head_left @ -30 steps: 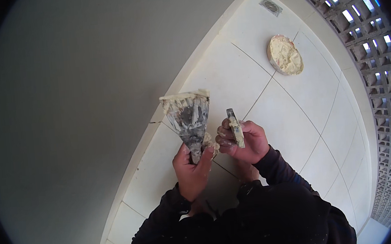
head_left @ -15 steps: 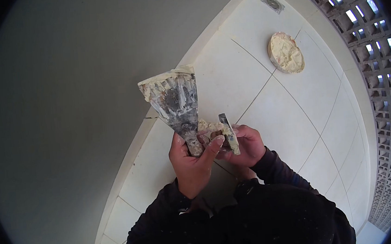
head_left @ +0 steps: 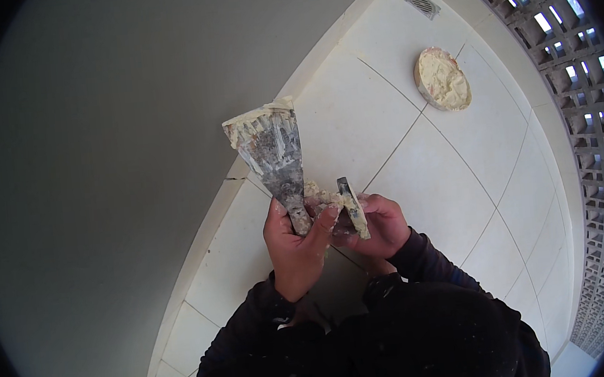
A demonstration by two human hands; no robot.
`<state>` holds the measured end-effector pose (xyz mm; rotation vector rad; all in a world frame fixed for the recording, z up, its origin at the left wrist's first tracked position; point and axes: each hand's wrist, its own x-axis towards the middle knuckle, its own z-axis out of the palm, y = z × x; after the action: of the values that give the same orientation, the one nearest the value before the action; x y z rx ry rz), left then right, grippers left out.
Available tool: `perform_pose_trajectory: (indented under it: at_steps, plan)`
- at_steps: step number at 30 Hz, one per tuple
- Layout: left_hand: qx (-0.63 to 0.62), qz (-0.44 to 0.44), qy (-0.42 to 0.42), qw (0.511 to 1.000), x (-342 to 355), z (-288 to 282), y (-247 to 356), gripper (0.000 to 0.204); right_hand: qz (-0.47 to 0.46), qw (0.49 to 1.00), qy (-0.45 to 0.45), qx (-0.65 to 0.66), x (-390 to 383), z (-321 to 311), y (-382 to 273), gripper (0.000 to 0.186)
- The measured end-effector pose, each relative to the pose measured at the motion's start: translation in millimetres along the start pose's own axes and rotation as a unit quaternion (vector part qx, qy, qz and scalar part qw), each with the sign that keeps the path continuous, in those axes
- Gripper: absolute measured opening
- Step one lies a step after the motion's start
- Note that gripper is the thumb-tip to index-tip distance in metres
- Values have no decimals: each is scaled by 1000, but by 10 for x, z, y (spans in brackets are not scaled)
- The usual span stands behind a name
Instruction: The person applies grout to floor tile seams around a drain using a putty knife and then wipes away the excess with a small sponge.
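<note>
My left hand (head_left: 294, 246) is closed round the short handle of a wide putty knife (head_left: 270, 148). Its flared metal blade points up and away, smeared with cream putty that is thickest along the far edge. My right hand (head_left: 385, 223) grips a narrow, dark flat piece caked in putty (head_left: 350, 202), seen nearly edge-on; I cannot make out its kind. Between the two hands sits a lump of cream putty (head_left: 323, 195), close to my left thumb. Putty specks the left fingertips. The right fingers are partly hidden behind the flat piece.
A shallow round container of cream putty (head_left: 443, 79) stands on the white tiled floor (head_left: 430, 170), far right. Beyond it lies a square drain grate (head_left: 422, 4). The grey wall (head_left: 119, 147) runs along my left, with a pale skirting. A wall of openwork blocks (head_left: 556, 58) curves along the right.
The wide putty knife has turned slightly and shows a little narrower. My left thumb has drawn back slightly towards me. The right hand stays nearly still.
</note>
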<state>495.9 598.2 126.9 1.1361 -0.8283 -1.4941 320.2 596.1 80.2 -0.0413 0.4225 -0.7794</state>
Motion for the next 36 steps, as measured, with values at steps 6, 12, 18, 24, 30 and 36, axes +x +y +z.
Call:
perform_pose_trajectory:
  at_steps: [6,12,18,24,30,36]
  plan:
    - [-26,-16,-19,999,14,23,-63,36,-2,1000,13,6,12,11,35,46]
    - [-7,17,-17,1000,16,6,-180,39,-1,999,-19,40,5,-103,59,48]
    - [-42,-43,-7,998,-15,-66,-188,34,-2,996,-54,74,16,-113,84,46]
    - [-24,-72,37,996,-171,-234,-244,20,-57,996,-67,31,31,-179,12,35]
    - [71,-127,16,989,-558,-761,-731,14,-167,902,222,-331,124,-242,-349,20]
    - [122,-233,32,964,-705,-990,-800,14,-296,766,311,-479,842,-601,-702,24]
